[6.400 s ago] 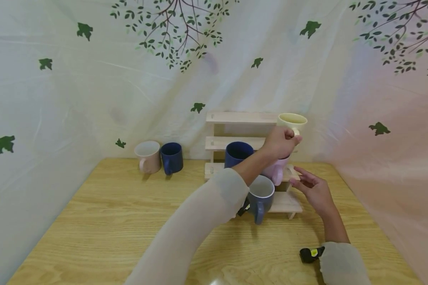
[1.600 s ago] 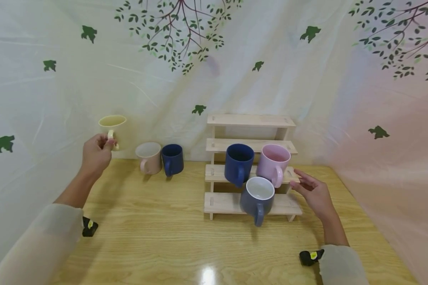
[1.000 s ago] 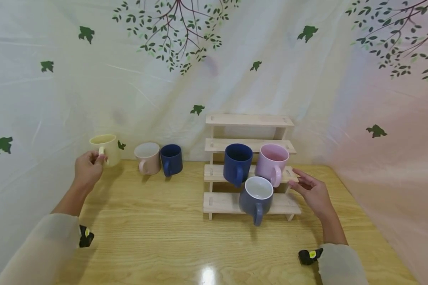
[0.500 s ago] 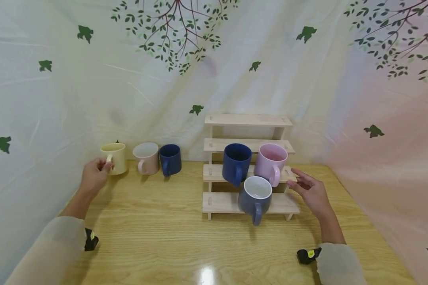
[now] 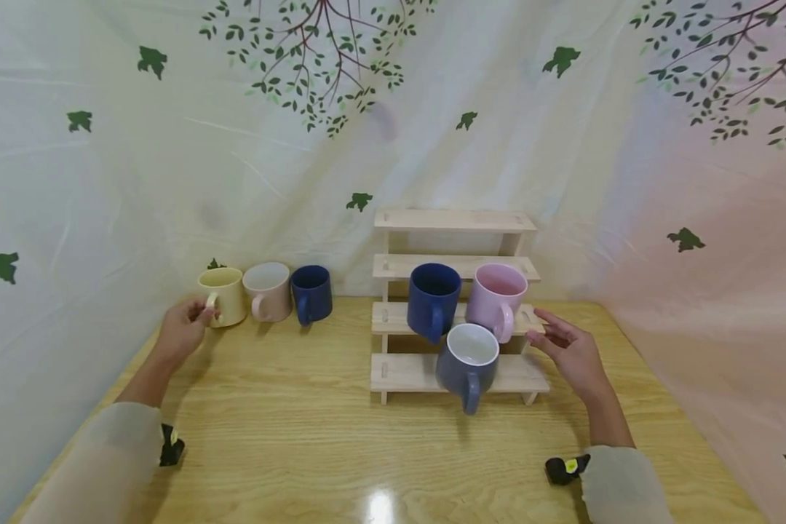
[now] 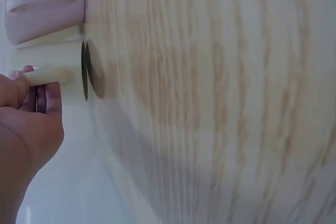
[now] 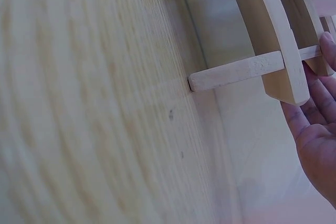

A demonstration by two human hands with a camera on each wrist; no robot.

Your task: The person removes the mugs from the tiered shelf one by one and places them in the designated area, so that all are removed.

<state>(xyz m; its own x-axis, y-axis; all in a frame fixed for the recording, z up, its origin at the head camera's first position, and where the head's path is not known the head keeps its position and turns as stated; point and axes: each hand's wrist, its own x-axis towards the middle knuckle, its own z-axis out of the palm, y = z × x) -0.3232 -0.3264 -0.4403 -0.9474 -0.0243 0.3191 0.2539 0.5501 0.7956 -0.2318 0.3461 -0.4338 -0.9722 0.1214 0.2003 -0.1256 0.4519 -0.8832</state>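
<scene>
At the back left, my left hand [image 5: 182, 333] pinches the handle of a pale yellow mug [image 5: 231, 304]. In the left wrist view this mug [image 6: 58, 56] is upright, its base close over the tabletop. Right beside it stands a beige-pink mug [image 5: 275, 302], then a small navy mug [image 5: 321, 300]. My right hand [image 5: 573, 356] holds the right end of a step of the wooden tiered shelf [image 5: 406, 372], thumb in front and fingers behind. On that step sit a larger navy mug [image 5: 424, 309] and a pink mug [image 5: 487, 309]; a grey-blue mug [image 5: 455, 375] sits on the lowest step.
The wood-grain table [image 5: 288, 437] runs back to a pale curtain [image 5: 288, 182] printed with leaves and branches, which also closes in both sides. The shelf's top two steps bear no mugs. A black wrist camera [image 5: 563, 469] sits at the right cuff.
My left hand has carried the yellow mug from above the shelf's right side to the far left, lowered it and slid it right toward the beige-pink mug. My right hand has stayed at the shelf.
</scene>
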